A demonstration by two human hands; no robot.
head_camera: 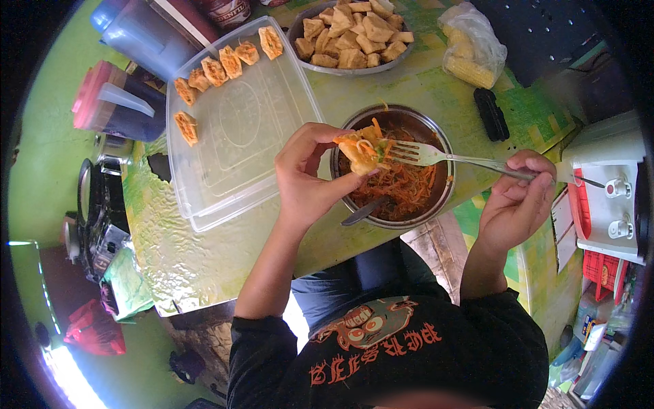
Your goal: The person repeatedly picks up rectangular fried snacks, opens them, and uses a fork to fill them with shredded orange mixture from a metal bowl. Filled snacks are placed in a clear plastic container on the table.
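Observation:
My left hand (311, 174) pinches a fried tofu piece (361, 153) between thumb and fingers, over a round metal bowl (449, 190). Shredded orange vegetable filling shows in the tofu's opening. In my right hand (521, 199) is the handle of a metal fork (421, 153), whose tines touch the filling at the tofu. Shredded carrot mixture (409, 189) lies in the bowl, and a dark spoon handle (364, 210) leans over its near rim. To the left, a clear plastic lid or tray (245, 128) carries several filled tofu pieces (214, 71) along its far and left edges.
Beyond the bowl stands a basin (352, 70) heaped with fried tofu (352, 30). Corn in a plastic bag (472, 51) and a black object (491, 115) lie at the right. Two lidded pitchers (120, 99) (148, 36) line the left. A water dispenser (608, 153) is at the far right.

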